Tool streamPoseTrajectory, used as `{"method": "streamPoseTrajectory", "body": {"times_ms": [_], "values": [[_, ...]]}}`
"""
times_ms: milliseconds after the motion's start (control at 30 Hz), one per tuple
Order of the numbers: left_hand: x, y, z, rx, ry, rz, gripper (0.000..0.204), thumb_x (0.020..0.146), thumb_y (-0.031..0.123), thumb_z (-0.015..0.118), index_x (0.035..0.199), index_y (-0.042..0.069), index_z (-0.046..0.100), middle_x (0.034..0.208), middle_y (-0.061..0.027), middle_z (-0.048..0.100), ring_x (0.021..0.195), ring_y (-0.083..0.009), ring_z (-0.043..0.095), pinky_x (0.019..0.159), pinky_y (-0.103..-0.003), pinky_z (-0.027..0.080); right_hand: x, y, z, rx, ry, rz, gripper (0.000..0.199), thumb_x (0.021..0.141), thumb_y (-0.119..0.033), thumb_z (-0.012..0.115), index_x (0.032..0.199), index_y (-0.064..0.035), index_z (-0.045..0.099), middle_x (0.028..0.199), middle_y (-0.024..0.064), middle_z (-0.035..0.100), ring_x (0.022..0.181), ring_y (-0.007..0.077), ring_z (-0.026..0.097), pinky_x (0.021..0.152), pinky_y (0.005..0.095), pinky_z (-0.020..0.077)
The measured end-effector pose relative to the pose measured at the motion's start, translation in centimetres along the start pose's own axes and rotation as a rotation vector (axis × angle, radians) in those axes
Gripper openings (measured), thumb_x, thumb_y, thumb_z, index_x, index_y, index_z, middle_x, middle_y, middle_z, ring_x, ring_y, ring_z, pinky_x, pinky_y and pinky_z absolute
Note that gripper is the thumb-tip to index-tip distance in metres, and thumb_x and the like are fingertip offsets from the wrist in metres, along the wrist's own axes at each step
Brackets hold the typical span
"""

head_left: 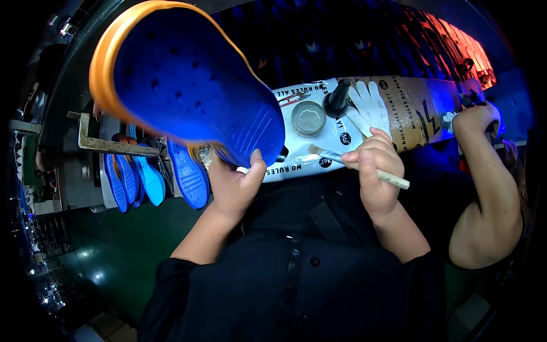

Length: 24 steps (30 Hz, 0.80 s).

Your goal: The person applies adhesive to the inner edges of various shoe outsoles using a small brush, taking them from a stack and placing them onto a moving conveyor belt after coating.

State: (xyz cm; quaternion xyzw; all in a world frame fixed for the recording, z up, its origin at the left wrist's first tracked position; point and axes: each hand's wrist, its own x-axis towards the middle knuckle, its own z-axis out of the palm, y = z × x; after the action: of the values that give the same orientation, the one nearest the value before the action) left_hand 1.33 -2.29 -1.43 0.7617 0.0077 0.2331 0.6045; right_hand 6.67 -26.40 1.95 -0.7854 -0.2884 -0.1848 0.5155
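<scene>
round tin (308, 118) | black cone bottle (337, 99) | white glove (367, 108) | racked insoles (151, 179)

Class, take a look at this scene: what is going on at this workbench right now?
A person in a black shirt holds up a blue shoe sole with an orange rim in the left hand. The right hand grips a small brush over the bench. A round lidded container and a white glove lie on the printed sheet. More blue soles stand in a rack to the left. Another person's arm works at the right.
</scene>
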Motion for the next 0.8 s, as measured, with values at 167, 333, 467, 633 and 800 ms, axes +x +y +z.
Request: {"method": "streamPoseTrajectory", "body": {"times_ms": [167,333,467,633,800], "values": [[-0.8,1.5,0.4,-0.138,-0.050,-0.215,0.043,0.088,0.007,0.052,0.127,-0.002,0.038,0.111,-0.0154,0.057,0.096,-0.0222,0.061,0.080,-0.032,0.052,-1.2,0.7,-1.1,0.051,0.035,0.133,0.037,0.098,-0.016,0.040,0.072,-0.0023,0.063,0.064,0.0055,0.060,0.066,0.0147,0.056,0.098,0.0411,0.0346],[-0.5,1.9,-0.2,-0.532,-0.051,-0.696,0.032,0.088,0.010,0.052,0.119,0.002,0.044,0.099,-0.0089,0.059,0.076,-0.0149,0.060,0.061,-0.027,0.051,-2.0,1.1,-1.1,0.111,0.092,0.175,0.032,0.094,-0.010,0.043,0.071,-0.0018,0.064,0.065,0.0054,0.064,0.065,0.0160,0.057,0.093,0.0388,0.0374],[-0.3,0.2,-0.6,-0.747,-0.021,-0.879,0.029,0.089,0.013,0.054,0.115,0.001,0.048,0.098,-0.0096,0.061,0.076,-0.0163,0.062,0.059,-0.024,0.052,-2.1,0.7,-1.2,0.102,0.081,0.211,0.032,0.093,-0.009,0.044,0.071,-0.0015,0.065,0.066,0.0060,0.064,0.067,0.0165,0.057,0.095,0.0385,0.0374],[0.2,0.2,-0.2,-0.828,0.053,-0.968,0.025,0.085,0.013,0.061,0.104,-0.002,0.054,0.089,-0.0111,0.064,0.067,-0.0192,0.063,0.054,-0.022,0.053,-1.8,0.9,-1.0,0.092,0.101,0.193,0.031,0.093,-0.010,0.044,0.071,-0.0014,0.065,0.066,0.0060,0.064,0.066,0.0165,0.057,0.095,0.0387,0.0378],[0.9,-0.3,-0.4,-0.867,0.072,-1.022,0.024,0.086,0.013,0.062,0.103,-0.001,0.054,0.089,-0.0117,0.064,0.066,-0.0203,0.063,0.053,-0.021,0.054,-2.0,1.4,-1.1,0.094,0.088,0.227,0.031,0.094,-0.011,0.044,0.072,-0.0014,0.065,0.066,0.0058,0.064,0.067,0.0166,0.057,0.095,0.0392,0.0384]]}}
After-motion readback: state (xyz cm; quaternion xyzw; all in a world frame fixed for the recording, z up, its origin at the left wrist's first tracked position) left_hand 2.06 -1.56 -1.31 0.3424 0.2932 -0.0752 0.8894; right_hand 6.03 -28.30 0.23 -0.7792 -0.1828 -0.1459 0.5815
